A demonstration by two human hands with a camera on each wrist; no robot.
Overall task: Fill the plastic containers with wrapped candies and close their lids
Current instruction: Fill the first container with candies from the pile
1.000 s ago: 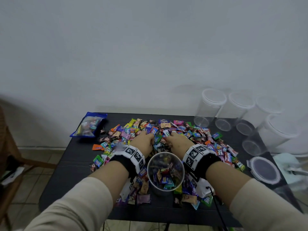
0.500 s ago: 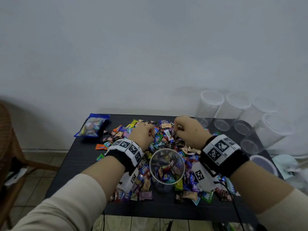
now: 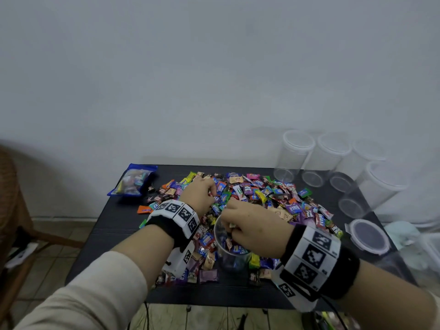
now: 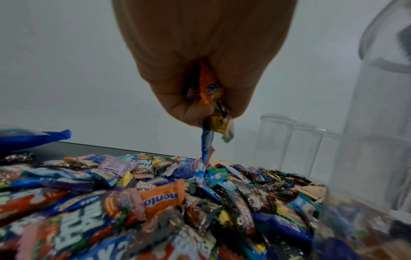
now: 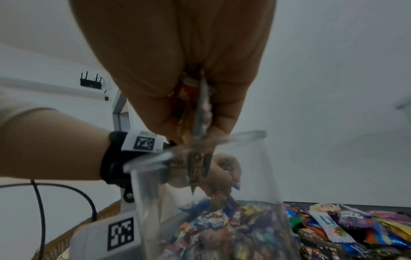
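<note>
Clear container [image 3: 232, 252] under candy-clutching right hand [image 3: 256, 228]

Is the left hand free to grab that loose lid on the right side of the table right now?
Probably not. The left hand grips candies, and the right hand over the open container crosses the way to the lid.

Cream sleeves [image 3: 95, 289] are pushed up both forearms. Behind each hand's fingers sits a black wrist strap [image 3: 342, 275] bearing white blocks [image 3: 312, 253] printed with black square markers. A thin black cable [image 5: 40, 202] trails from the left strap.
</note>
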